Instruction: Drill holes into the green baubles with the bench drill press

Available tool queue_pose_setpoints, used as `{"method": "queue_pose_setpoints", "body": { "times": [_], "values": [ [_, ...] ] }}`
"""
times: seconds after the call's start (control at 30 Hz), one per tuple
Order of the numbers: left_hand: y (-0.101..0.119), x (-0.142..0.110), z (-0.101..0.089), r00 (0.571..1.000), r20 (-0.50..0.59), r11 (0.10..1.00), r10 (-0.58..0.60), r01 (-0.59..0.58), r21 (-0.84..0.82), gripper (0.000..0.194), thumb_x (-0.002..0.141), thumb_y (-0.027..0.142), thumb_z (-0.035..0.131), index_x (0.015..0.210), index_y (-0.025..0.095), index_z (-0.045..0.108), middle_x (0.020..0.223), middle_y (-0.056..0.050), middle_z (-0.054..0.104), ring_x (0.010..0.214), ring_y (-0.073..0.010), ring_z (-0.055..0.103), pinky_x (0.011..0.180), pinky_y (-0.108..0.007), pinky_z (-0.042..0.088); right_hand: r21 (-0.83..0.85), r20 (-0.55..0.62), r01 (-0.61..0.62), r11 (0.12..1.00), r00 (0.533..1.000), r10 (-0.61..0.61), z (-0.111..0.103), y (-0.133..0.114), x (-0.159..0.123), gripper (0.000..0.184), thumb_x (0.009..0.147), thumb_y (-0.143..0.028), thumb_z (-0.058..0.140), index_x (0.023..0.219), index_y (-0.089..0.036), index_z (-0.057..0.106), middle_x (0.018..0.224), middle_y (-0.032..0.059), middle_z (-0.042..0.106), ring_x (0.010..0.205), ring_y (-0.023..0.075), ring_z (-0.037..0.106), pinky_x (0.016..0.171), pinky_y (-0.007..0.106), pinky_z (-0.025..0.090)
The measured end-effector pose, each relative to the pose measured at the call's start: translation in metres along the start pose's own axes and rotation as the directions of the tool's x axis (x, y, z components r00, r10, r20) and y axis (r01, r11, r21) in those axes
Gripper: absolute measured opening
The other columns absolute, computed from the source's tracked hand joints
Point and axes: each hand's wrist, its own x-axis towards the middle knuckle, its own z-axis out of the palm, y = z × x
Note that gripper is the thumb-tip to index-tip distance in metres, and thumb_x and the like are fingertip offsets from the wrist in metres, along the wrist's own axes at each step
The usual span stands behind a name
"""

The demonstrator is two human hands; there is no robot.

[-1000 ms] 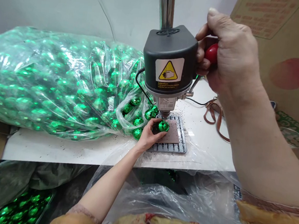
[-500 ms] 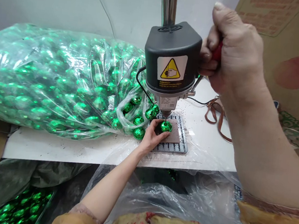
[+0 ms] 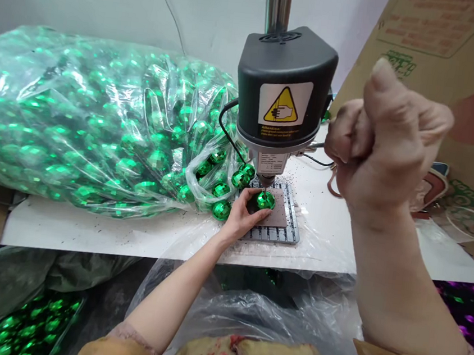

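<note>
My left hand point(image 3: 244, 215) rests on the brown pad point(image 3: 280, 216) with its fingers around a shiny green faceted ball point(image 3: 265, 200), right below the chuck of a black bench drill head point(image 3: 284, 86). The pad lies on a metal grid plate point(image 3: 274, 235). My right hand point(image 3: 382, 142) is raised in a fist at the drill's right side. A short metal lever point(image 3: 319, 145) runs into that fist, and its red knob is hidden. Several loose green balls point(image 3: 221, 210) lie left of the plate.
A large clear bag of green balls point(image 3: 90, 122) fills the white table point(image 3: 87, 233) to the left. A cardboard carton point(image 3: 445, 47) stands to the right. Clear plastic sheeting point(image 3: 248, 314) hangs below the table edge, above a tray of green balls point(image 3: 30, 325).
My right hand has swung lower and closer, turning into a fist that hides the red knob. My left hand stays on the ball, and the view has shifted slightly.
</note>
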Motion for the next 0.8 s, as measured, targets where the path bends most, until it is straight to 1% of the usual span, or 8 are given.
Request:
{"method": "queue_pose_setpoints", "body": {
  "times": [0.1, 0.2, 0.4, 0.5, 0.6, 0.7, 0.8],
  "values": [
    [-0.003, 0.0, 0.0, 1.0, 0.007, 1.0, 0.008, -0.008, 0.021, 0.051, 0.077, 0.039, 0.082, 0.118, 0.022, 0.057, 0.117, -0.008, 0.066, 0.115, -0.0254, 0.06, 0.102, -0.038, 0.045, 0.026, -0.018, 0.006, 1.0, 1.0, -0.005, -0.003, 0.001, -0.014, 0.056, 0.087, -0.028, 0.061, 0.042, -0.019, 0.03, 0.037, -0.0054, 0.019, 0.034, 0.0056, 0.028, 0.041, 0.028, 0.016],
    [-0.004, 0.0, 0.0, 1.0, 0.014, 1.0, 0.014, -0.014, 0.016, 0.051, 0.078, 0.039, 0.081, 0.119, 0.022, 0.057, 0.118, -0.008, 0.066, 0.116, -0.0252, 0.06, 0.102, -0.038, 0.046, 0.034, -0.025, 0.041, 0.999, 0.999, -0.04, -0.006, 0.004, -0.026, 0.054, 0.083, -0.031, 0.066, 0.043, -0.018, 0.033, 0.038, -0.0054, 0.022, 0.034, 0.0057, 0.024, 0.04, 0.029, 0.013],
    [-0.002, -0.001, 0.0, 1.0, 0.006, 1.0, 0.013, -0.013, 0.002, 0.052, 0.077, 0.039, 0.082, 0.119, 0.021, 0.057, 0.118, -0.008, 0.066, 0.115, -0.0244, 0.061, 0.102, -0.036, 0.045, -0.01, -0.003, 0.071, 0.997, 0.997, -0.071, -0.013, 0.01, -0.036, 0.055, 0.085, -0.031, 0.061, 0.046, -0.017, 0.025, 0.042, -0.0046, 0.026, 0.039, 0.0057, 0.023, 0.045, 0.029, 0.015],
    [-0.003, -0.001, 0.0, 1.0, 0.012, 1.0, 0.017, -0.017, 0.018, 0.053, 0.077, 0.038, 0.082, 0.12, 0.021, 0.057, 0.119, -0.008, 0.066, 0.116, -0.0246, 0.061, 0.103, -0.037, 0.046, -0.014, 0.066, 0.116, 0.993, 0.991, -0.115, -0.019, 0.013, -0.037, 0.059, 0.085, -0.035, 0.062, 0.046, -0.017, 0.022, 0.044, -0.004, 0.027, 0.041, 0.006, 0.026, 0.046, 0.03, 0.017],
    [-0.006, 0.0, -0.001, 0.999, 0.019, 0.998, 0.036, -0.037, 0.046, 0.054, 0.077, 0.039, 0.082, 0.12, 0.021, 0.056, 0.12, -0.008, 0.066, 0.117, -0.0248, 0.061, 0.103, -0.038, 0.046, -0.003, 0.109, 0.165, 0.986, 0.98, -0.164, -0.022, 0.019, -0.038, 0.058, 0.084, -0.033, 0.063, 0.047, -0.017, 0.021, 0.044, -0.0038, 0.025, 0.041, 0.0055, 0.026, 0.045, 0.031, 0.017],
    [-0.008, 0.0, -0.001, 0.998, 0.019, 0.996, 0.057, -0.058, 0.062, 0.054, 0.077, 0.041, 0.082, 0.121, 0.021, 0.056, 0.121, -0.008, 0.066, 0.118, -0.0246, 0.061, 0.104, -0.038, 0.047, 0.013, 0.075, 0.266, 0.964, 0.961, -0.266, -0.022, 0.028, -0.041, 0.056, 0.084, -0.024, 0.062, 0.048, -0.017, 0.019, 0.044, -0.0043, 0.022, 0.039, 0.0047, 0.023, 0.043, 0.03, 0.015],
    [-0.008, -0.001, -0.001, 0.997, 0.02, 0.995, 0.069, -0.07, 0.07, 0.053, 0.078, 0.042, 0.081, 0.121, 0.021, 0.056, 0.121, -0.008, 0.065, 0.117, -0.0244, 0.062, 0.104, -0.038, 0.047, 0.022, 0.05, 0.38, 0.925, 0.923, -0.381, -0.021, 0.037, -0.046, 0.051, 0.082, -0.014, 0.06, 0.049, -0.017, 0.021, 0.043, -0.0054, 0.023, 0.037, 0.004, 0.024, 0.041, 0.028, 0.019]
  ]
}}
